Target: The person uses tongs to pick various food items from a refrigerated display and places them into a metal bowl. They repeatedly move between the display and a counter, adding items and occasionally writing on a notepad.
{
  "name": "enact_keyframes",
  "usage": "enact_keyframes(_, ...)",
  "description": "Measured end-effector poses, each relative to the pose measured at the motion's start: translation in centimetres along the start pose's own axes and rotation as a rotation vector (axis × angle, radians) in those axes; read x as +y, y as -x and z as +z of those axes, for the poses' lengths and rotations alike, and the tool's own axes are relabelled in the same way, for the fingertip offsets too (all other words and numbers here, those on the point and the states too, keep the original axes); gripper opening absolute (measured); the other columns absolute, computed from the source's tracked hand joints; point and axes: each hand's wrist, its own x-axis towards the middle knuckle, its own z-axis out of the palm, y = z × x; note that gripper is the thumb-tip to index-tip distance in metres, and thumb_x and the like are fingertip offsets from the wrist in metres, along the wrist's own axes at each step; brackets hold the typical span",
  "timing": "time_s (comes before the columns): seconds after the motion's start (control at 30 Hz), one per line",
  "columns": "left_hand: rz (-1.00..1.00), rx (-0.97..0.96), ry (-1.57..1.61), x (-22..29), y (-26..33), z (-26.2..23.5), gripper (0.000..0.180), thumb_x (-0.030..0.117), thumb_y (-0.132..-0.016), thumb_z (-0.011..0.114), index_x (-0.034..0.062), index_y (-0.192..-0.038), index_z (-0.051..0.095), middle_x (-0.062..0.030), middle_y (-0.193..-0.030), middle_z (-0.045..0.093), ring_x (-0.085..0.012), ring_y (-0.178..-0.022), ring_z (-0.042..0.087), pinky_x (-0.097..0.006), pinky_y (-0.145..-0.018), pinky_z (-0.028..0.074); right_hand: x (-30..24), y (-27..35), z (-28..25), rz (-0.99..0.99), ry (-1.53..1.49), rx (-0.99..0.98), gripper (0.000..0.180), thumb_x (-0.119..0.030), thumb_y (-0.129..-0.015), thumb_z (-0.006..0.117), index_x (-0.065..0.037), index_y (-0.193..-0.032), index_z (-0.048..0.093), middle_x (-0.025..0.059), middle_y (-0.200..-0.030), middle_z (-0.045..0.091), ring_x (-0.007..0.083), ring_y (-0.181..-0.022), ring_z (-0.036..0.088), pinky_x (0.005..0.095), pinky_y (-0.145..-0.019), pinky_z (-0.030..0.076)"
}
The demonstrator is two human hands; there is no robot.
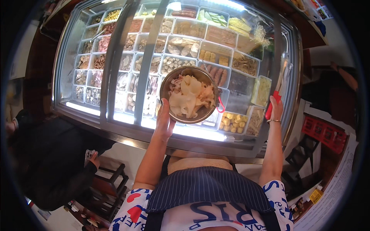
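My left hand is closed on the near left rim of a round steel bowl, its thumb along the side. In the bowl lie pale, thin, ruffled food pieces with pinkish bits among them. At the right, my right hand is wrapped round the red handle of a long utensil. A narrow metal part runs away from me; I cannot make out the shape of its tip. Both hands are above a glass-topped display case, apart from each other.
Under the glass stand rows of white tubs with sliced meats, mushrooms, sausages and yellow cubes. Dark frame bars cross the case. At left, a person in black holds a phone. A red crate is at right.
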Motion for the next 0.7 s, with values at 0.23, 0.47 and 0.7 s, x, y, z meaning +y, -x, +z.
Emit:
enact_keyframes(0.23, -0.019, 0.002, -0.01, 1.0, -0.4, 1.8, 0.06, 0.048, -0.085, 0.034, 0.0032, -0.125, 0.029, -0.0109, -0.121, 0.042, -0.0213, -0.109, 0.045, -0.032, -0.087, 0.041, -4.4, 5.6, 7.4, -0.067, -0.13, -0.292, 0.021, -0.021, -0.071, 0.064, -0.004, -0.08, 0.056, -0.0011, -0.068, 0.052, 0.0068, -0.059, 0.046, 0.0227, -0.052, 0.038)
enact_keyframes(0.47, 0.049, 0.03, -0.026, 1.5, -1.2, 2.0, 0.056, 0.044, -0.087, 0.035, 0.0003, -0.122, 0.03, -0.0131, -0.118, 0.044, -0.0213, -0.106, 0.048, -0.032, -0.085, 0.043, -8.2, 8.8, 11.4, 0.035, -0.273, -0.67, 0.035, -0.031, -0.072, 0.061, -0.003, -0.091, 0.053, 0.0013, -0.074, 0.051, 0.0079, -0.061, 0.047, 0.0217, -0.053, 0.039)
enact_keyframes(0.7, 0.138, 0.032, -0.023, 0.5, -2.0, 1.2, 0.055, 0.042, -0.086, 0.041, -0.0001, -0.121, 0.032, -0.0131, -0.117, 0.044, -0.0201, -0.104, 0.048, -0.031, -0.083, 0.045, -13.6, 12.9, 2.3, 0.076, 0.142, -0.943, 0.049, -0.031, -0.067, 0.064, -0.001, -0.103, 0.051, 0.0069, -0.075, 0.056, 0.0118, -0.065, 0.054, 0.023, -0.057, 0.043)
